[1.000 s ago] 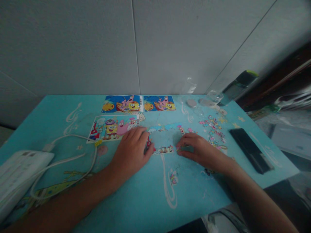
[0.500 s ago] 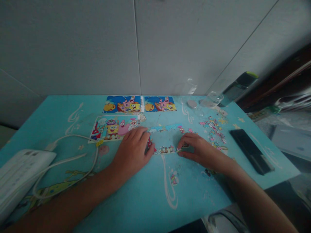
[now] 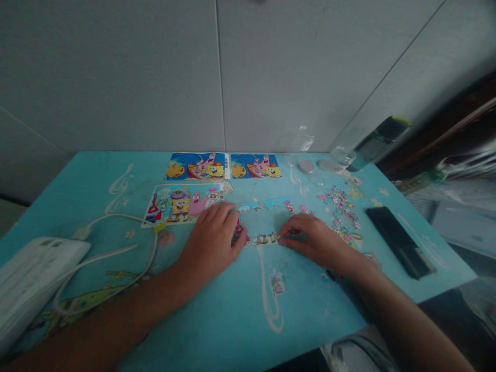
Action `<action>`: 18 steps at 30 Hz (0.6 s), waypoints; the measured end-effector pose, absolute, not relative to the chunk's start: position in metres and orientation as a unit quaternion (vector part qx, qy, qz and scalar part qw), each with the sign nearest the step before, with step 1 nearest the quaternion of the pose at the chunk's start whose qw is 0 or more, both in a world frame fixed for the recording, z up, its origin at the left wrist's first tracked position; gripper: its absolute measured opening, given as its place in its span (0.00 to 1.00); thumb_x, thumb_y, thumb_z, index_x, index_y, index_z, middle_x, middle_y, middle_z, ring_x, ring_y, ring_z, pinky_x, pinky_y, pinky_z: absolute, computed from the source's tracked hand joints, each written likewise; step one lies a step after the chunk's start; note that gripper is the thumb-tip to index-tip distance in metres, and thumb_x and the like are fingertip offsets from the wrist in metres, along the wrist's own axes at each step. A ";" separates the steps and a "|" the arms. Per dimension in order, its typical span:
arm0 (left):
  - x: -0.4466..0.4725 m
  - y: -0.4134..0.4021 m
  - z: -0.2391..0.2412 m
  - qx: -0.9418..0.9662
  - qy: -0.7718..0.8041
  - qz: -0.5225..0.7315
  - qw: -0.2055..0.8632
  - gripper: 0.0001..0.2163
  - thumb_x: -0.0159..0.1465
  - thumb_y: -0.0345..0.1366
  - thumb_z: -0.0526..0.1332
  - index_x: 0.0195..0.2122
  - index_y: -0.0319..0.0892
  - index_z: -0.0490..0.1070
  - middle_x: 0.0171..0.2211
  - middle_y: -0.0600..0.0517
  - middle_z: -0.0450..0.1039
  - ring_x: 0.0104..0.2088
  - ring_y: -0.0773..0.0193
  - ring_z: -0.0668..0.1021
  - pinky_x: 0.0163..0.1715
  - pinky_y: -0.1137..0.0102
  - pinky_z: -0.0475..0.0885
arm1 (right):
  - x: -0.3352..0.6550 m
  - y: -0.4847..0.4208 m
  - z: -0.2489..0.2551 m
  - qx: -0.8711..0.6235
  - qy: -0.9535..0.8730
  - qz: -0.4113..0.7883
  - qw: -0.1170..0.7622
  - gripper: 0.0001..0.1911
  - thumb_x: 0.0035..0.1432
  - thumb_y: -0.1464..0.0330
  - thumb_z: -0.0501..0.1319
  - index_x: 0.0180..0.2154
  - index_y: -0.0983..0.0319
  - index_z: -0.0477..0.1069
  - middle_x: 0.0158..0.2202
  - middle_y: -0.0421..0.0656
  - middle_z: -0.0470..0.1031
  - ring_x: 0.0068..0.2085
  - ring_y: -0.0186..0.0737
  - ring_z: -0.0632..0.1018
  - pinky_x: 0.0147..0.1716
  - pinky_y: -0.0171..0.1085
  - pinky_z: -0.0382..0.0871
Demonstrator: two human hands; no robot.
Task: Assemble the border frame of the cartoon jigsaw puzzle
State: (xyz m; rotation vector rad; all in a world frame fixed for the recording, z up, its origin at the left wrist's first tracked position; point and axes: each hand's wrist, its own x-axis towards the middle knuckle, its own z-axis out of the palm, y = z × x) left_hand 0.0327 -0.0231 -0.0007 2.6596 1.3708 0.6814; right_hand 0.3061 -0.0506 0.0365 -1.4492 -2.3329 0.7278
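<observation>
A partly built jigsaw frame [image 3: 263, 221] lies in the middle of the turquoise table [image 3: 217, 305]. My left hand [image 3: 211, 243] lies flat on the table with its fingers spread, pressing the frame's left end. My right hand [image 3: 310, 240] rests at the frame's lower right corner, fingertips pinched together on a small puzzle piece [image 3: 284, 237] against the bottom strip. A heap of loose puzzle pieces [image 3: 341, 209] lies just beyond my right hand.
Cartoon reference pictures [image 3: 182, 202] and two more [image 3: 222, 166] lie behind the jigsaw. A white power strip [image 3: 27, 268] with white cables [image 3: 112, 253] sits at left. A black phone [image 3: 399, 240] lies at right. Clear small jars and lids [image 3: 313, 168] stand at the back.
My right hand has slid a little to the left along the frame's bottom strip. My left hand has stayed in place.
</observation>
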 end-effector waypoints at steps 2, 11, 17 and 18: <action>0.033 -0.023 0.000 0.867 0.446 0.219 0.034 0.10 0.68 0.37 0.58 0.47 0.39 0.70 0.52 0.40 0.71 0.57 0.46 0.72 0.58 0.48 0.69 | 0.306 -0.051 0.038 -0.495 -0.821 0.243 0.148 0.04 0.65 0.67 0.66 0.41 0.57 0.79 0.40 0.42 0.79 0.43 0.41 0.78 0.47 0.41 0.70; 0.032 -0.023 -0.001 0.867 0.444 0.224 0.027 0.09 0.68 0.37 0.58 0.47 0.42 0.69 0.52 0.41 0.71 0.56 0.47 0.73 0.56 0.48 0.70 | 0.302 -0.055 0.044 -0.462 -0.852 0.204 0.138 0.08 0.68 0.66 0.63 0.44 0.57 0.80 0.40 0.45 0.78 0.45 0.44 0.78 0.48 0.43 0.70; 0.032 -0.023 -0.001 0.865 0.450 0.221 0.035 0.10 0.68 0.37 0.58 0.47 0.40 0.70 0.52 0.40 0.71 0.56 0.47 0.73 0.57 0.48 0.70 | 0.307 -0.056 0.055 -0.433 -0.849 0.253 0.165 0.08 0.69 0.64 0.62 0.43 0.57 0.79 0.41 0.44 0.78 0.44 0.41 0.77 0.49 0.42 0.69; 0.032 -0.023 -0.001 0.865 0.449 0.220 0.037 0.10 0.68 0.37 0.58 0.47 0.40 0.70 0.53 0.40 0.71 0.56 0.47 0.73 0.58 0.48 0.70 | 0.307 -0.058 0.058 -0.425 -0.849 0.274 0.155 0.08 0.68 0.63 0.63 0.41 0.58 0.79 0.40 0.43 0.78 0.44 0.41 0.77 0.48 0.42 0.69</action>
